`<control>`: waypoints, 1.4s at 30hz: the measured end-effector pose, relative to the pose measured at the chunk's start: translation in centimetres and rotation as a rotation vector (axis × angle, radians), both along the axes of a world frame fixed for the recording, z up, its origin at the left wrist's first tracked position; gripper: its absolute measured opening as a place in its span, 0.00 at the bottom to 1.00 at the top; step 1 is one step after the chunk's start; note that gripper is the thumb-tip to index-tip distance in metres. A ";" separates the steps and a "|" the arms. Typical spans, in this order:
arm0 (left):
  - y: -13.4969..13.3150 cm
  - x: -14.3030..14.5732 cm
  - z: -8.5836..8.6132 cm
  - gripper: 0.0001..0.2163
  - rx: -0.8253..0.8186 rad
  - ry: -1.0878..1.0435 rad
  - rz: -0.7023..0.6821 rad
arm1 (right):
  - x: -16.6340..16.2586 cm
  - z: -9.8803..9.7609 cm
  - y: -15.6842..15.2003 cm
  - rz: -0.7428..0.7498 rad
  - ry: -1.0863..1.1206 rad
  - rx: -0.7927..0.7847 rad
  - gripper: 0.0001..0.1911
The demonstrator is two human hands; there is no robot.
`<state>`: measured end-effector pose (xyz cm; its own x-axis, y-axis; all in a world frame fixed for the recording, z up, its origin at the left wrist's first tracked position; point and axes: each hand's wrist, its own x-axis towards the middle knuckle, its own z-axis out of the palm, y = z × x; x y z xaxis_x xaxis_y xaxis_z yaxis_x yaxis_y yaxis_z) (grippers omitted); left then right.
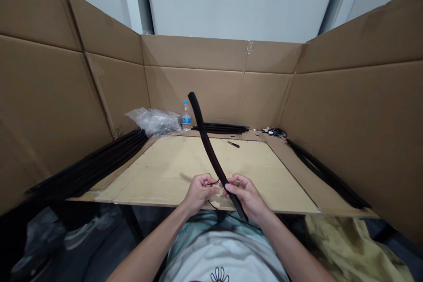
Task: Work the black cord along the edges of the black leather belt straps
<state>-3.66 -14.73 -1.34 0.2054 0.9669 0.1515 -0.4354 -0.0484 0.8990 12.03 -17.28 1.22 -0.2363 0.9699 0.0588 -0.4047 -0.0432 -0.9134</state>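
Observation:
My right hand (246,196) is closed round a long black strip (208,145) that rises up and away to the left, its near end poking out below the hand. My left hand (200,191) pinches a thin dark wire (213,183) right next to the strip. Both hands hover over the near edge of a tan board (172,167).
Cardboard walls (357,119) enclose the board on three sides. Bundles of black strips lie along the left (95,165), back (224,128) and right (325,174). A water bottle (186,116), a clear plastic bag (153,120), a small black tool (233,144) and a yellow cloth (343,242) are nearby.

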 end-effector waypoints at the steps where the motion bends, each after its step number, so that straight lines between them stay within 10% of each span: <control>1: 0.0 0.0 0.0 0.16 0.008 0.006 0.008 | 0.0 -0.1 0.1 -0.009 -0.008 0.009 0.18; 20: -0.7 -0.2 0.3 0.10 0.126 0.015 -0.284 | -0.5 -0.6 -0.6 0.150 -0.200 0.262 0.19; 42: -1.4 0.3 0.2 0.17 0.185 0.047 -0.212 | -1.2 -0.3 -0.8 0.047 -0.040 0.068 0.22</control>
<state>-3.33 -16.08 -1.16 0.4111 0.8585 0.3066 -0.4111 -0.1256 0.9029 10.86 -18.12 0.90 -0.2852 0.9517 0.1137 -0.3671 0.0011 -0.9302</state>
